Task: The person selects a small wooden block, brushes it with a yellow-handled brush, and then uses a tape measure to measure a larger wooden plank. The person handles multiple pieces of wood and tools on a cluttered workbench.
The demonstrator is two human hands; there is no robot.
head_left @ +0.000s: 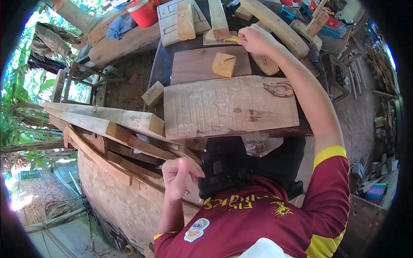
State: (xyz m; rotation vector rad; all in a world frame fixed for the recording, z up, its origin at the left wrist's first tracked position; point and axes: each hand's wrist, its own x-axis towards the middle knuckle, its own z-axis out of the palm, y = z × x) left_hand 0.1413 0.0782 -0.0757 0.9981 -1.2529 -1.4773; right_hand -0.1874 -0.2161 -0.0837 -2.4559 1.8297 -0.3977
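Observation:
My right hand (257,39) reaches to the far side of the dark table. Its fingers are closed on a small yellow tool (234,39), whose exact kind I cannot make out. The tool lies against the near end of a light wooden bar (218,21). My left hand (177,177) is held near my body, over the edge of the planks at left, with loosely bent fingers and nothing visible in it. Nearest me on the table lies a wide rough board (228,107) with a knot. Behind it, a wooden block (224,65) rests on a smoother brown board (189,64).
Long pointed timbers (99,122) stick out to the left beside the table. A small block (153,94) sits at the table's left edge. Further back are another wooden block (185,21), a long thick beam (279,28) and a red bucket (143,13).

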